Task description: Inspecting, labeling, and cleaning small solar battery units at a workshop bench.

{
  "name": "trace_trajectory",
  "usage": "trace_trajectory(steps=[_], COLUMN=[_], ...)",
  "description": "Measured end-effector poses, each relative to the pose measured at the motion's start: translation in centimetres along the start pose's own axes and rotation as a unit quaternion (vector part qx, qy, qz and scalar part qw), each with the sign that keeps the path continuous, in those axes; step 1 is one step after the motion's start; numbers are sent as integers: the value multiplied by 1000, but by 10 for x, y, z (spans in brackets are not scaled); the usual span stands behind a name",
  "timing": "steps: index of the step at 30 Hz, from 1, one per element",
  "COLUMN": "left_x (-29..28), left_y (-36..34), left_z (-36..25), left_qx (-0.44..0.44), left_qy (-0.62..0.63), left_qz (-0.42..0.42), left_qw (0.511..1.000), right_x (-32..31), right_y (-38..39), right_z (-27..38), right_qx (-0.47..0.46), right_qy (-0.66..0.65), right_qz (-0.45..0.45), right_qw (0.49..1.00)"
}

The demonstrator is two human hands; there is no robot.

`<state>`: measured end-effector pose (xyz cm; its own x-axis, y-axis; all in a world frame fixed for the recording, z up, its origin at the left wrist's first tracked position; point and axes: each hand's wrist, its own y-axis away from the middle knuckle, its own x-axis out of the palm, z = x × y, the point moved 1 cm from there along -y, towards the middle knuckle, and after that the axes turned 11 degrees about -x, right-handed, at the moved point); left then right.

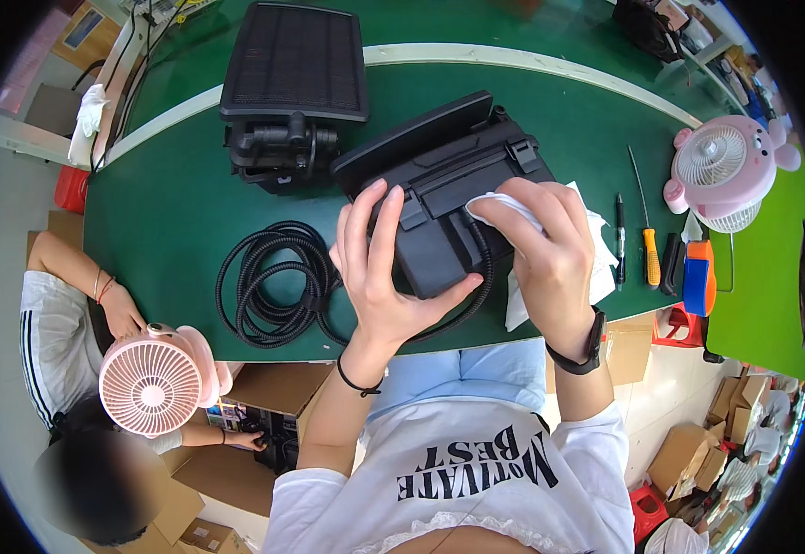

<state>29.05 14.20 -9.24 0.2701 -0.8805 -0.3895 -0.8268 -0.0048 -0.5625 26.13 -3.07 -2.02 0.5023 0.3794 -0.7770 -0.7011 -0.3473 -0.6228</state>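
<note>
My left hand [379, 268] grips a black plastic case [439, 258] with a lidded top, fingers along its near left side and thumb at the bottom. My right hand [550, 258] pinches a folded white wipe [495, 203] against the case, beside where a black corrugated cable comes out. The cable runs to a coil [273, 254] left of my hands. Under and beside my right hand lies a crumpled white sheet [524, 305].
Behind sits a second black unit with a panel [292, 65]. Pen [620, 240], screwdriver [652, 258], orange-blue tool [699, 277] and pink fan [718, 157] lie right. At left, a co-worker's arm [75, 272] rests beside another fan [151, 379]; cardboard boxes [246, 485] stand below.
</note>
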Motion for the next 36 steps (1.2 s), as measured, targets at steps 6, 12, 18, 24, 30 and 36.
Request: trace_trajectory(steps=[6,12,18,24,30,36], left_x=[0,2,3,3,2,3], left_y=[2,1,3,3,2,3], left_z=[3,3,2,3,2,2], left_qx=[4,5,8,4,3,2], left_qy=[-9,-7,-26,-22,-25,-28], left_qz=[-9,-8,-4,2,9,8], left_qw=[1000,1000,1000,1000,1000,1000], right_x=[2,2,6,15,-2,-1], right_y=[1,-1,-3,1,-4,-3], right_z=[1,0,5,-5,-9,-11], right_qx=[-14,-21,-39,-6,64,66], right_qy=[-10,-8,-53,-61,-75,-146], right_qz=[-3,-5,-14,-64,-130,-67], right_qw=[1000,1000,998,996,987,985])
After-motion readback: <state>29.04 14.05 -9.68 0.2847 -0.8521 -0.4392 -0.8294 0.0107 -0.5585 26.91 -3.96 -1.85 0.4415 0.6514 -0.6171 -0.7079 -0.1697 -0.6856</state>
